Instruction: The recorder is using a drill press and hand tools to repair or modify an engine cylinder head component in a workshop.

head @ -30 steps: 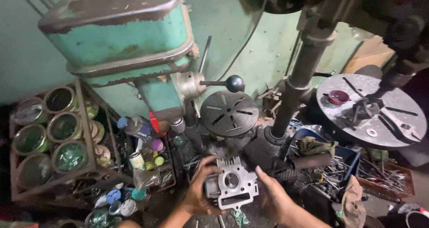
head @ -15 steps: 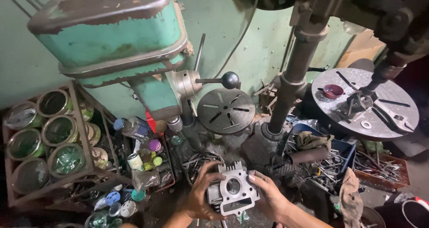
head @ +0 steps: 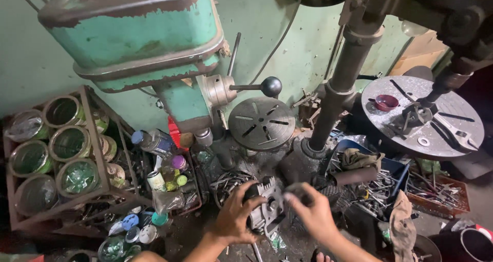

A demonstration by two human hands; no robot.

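- i see my left hand [head: 233,218] gripping a grey metal engine part [head: 266,209], low in the middle of the view, above the messy floor.
- the left fingers [head: 245,191] curl over the top left edge of the part and hold it tight.
- my right hand [head: 313,213] is on the other side, touching the part's right edge.
- the right fingers [head: 294,196] look pinched close together, but they are blurry, so i cannot tell if they really grip it.
- the part sits right between the two hands, tipped up on its side, with its long side running up and down.
- the left hand has more of the part, so it is the nearer one.
- behind the hands stands a green drill machine [head: 149,41] with a round slotted table [head: 261,123].
- a rack of green cans [head: 51,149] is far to the left.
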